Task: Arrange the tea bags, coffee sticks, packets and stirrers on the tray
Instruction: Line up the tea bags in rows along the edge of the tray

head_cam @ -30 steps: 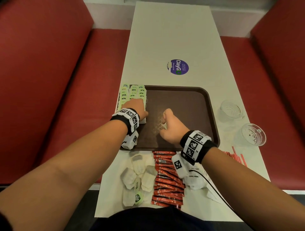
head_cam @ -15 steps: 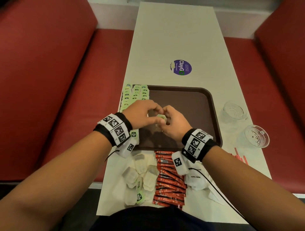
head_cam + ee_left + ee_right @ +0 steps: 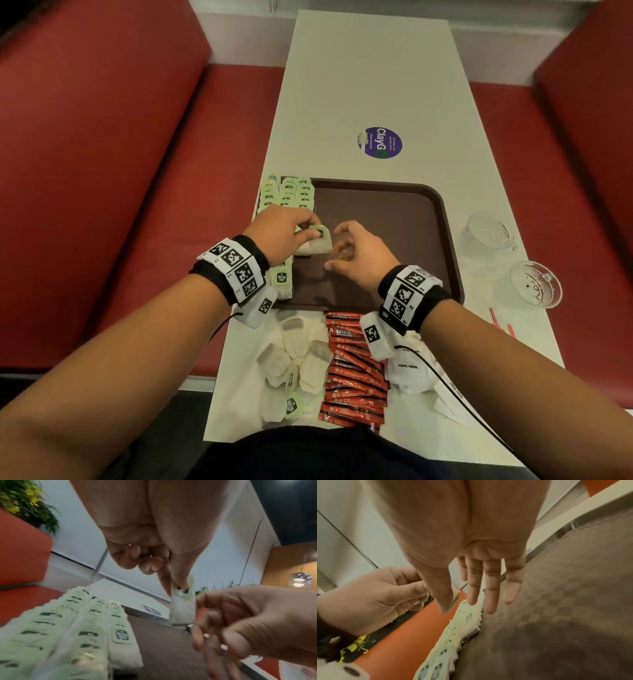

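Observation:
My left hand [image 3: 308, 233] pinches a tea bag [image 3: 320, 241] by its green tag, between thumb and forefinger, above the left part of the brown tray [image 3: 394, 212]. In the left wrist view the tea bag [image 3: 182, 609] hangs edge-on from the fingertips. My right hand [image 3: 346, 250] hovers just to its right with relaxed, spread fingers [image 3: 491, 588], holding nothing. Rows of tea bags [image 3: 289, 193] lie along the tray's left side [image 3: 72, 628]. Loose tea bags [image 3: 294, 363], red coffee sticks [image 3: 352, 370] and white sugar packets [image 3: 409, 373] lie on the table in front of the tray.
Two glass cups [image 3: 488, 236] [image 3: 534, 284] stand right of the tray, with red stirrers [image 3: 501, 322] near them. A purple sticker [image 3: 379, 142] is on the white table [image 3: 370, 68] beyond the tray. Red bench seats flank both sides.
Both hands had met over the tray on the tea bag; now the right hand has let go and opened, while the left keeps the bag pinched.

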`<state>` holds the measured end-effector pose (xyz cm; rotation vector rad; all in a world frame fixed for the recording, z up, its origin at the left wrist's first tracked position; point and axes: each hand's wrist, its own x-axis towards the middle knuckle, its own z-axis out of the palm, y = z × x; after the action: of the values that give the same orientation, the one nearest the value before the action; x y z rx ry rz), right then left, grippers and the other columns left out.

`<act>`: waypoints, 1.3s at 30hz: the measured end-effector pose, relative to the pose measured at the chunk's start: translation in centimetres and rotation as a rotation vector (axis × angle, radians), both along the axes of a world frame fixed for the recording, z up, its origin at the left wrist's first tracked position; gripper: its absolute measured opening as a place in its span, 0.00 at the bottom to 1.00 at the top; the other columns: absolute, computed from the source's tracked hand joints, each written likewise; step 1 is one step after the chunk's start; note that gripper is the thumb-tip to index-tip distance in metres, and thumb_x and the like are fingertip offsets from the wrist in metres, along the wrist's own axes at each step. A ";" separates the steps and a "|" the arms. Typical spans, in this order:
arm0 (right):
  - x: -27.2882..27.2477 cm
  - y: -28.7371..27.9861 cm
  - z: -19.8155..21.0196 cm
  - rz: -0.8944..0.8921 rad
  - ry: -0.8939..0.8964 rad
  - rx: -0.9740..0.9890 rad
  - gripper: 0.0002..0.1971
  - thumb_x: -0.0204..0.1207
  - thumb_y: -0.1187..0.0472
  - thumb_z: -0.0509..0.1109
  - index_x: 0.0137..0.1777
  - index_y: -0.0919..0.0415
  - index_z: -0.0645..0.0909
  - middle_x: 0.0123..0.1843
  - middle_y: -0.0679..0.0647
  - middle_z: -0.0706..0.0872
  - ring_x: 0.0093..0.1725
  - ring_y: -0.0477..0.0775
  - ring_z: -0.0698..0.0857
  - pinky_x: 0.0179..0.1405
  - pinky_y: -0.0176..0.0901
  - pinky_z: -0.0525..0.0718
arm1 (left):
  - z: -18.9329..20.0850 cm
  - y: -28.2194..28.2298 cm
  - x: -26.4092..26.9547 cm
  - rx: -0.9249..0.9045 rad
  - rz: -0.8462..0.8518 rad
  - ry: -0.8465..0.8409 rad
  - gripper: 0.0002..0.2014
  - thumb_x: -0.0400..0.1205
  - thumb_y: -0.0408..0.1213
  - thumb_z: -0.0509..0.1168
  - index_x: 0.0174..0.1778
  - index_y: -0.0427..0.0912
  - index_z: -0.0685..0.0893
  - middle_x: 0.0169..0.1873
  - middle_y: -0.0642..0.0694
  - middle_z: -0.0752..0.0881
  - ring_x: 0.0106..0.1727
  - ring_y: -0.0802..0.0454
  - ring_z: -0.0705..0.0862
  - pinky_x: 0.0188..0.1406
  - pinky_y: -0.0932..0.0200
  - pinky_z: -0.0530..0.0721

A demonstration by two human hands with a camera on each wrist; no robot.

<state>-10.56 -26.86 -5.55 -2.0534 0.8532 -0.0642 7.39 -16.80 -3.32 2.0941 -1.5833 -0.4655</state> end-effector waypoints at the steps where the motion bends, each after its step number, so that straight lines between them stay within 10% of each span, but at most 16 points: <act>1: -0.2 0.0 -0.1 0.030 0.068 -0.007 0.28 0.70 0.52 0.83 0.67 0.49 0.74 0.51 0.44 0.88 0.49 0.48 0.87 0.55 0.50 0.87 | -0.1 -0.1 0.4 0.028 0.025 -0.020 0.05 0.83 0.46 0.70 0.51 0.52 0.88 0.40 0.56 0.85 0.39 0.57 0.80 0.45 0.57 0.78; 10: -2.0 0.7 -0.4 0.393 0.534 -0.054 0.10 0.75 0.54 0.79 0.55 0.53 0.90 0.47 0.45 0.88 0.49 0.49 0.86 0.50 0.41 0.85 | -2.5 -2.0 1.4 0.438 -0.077 -0.155 0.11 0.83 0.46 0.70 0.57 0.47 0.88 0.41 0.53 0.84 0.46 0.52 0.81 0.48 0.58 0.79; 18: -2.0 1.1 -0.3 0.407 0.527 -0.124 0.08 0.77 0.58 0.77 0.55 0.54 0.92 0.50 0.47 0.91 0.49 0.49 0.87 0.53 0.42 0.86 | -3.7 -3.9 1.7 0.441 0.101 -0.241 0.15 0.81 0.51 0.70 0.59 0.49 0.81 0.53 0.49 0.81 0.52 0.46 0.83 0.46 0.53 0.79; 32: -2.5 2.9 0.2 0.401 0.553 -0.197 0.09 0.78 0.50 0.71 0.49 0.53 0.87 0.43 0.47 0.87 0.45 0.52 0.86 0.47 0.44 0.86 | -3.5 -2.0 -0.9 0.388 0.152 -0.242 0.16 0.82 0.58 0.64 0.52 0.49 0.77 0.43 0.51 0.81 0.44 0.49 0.82 0.39 0.53 0.78; 39: -2.3 6.0 0.1 0.554 0.344 -0.259 0.11 0.71 0.52 0.78 0.54 0.47 0.88 0.51 0.46 0.85 0.52 0.52 0.82 0.54 0.48 0.83 | -1.4 5.1 -3.0 0.352 -0.249 -0.114 0.03 0.81 0.45 0.69 0.47 0.55 0.87 0.44 0.56 0.86 0.47 0.54 0.83 0.50 0.53 0.82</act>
<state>-12.82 -20.83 -5.40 -2.5223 0.4600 0.5191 4.35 -11.69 -4.71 2.2134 -1.9605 -0.7710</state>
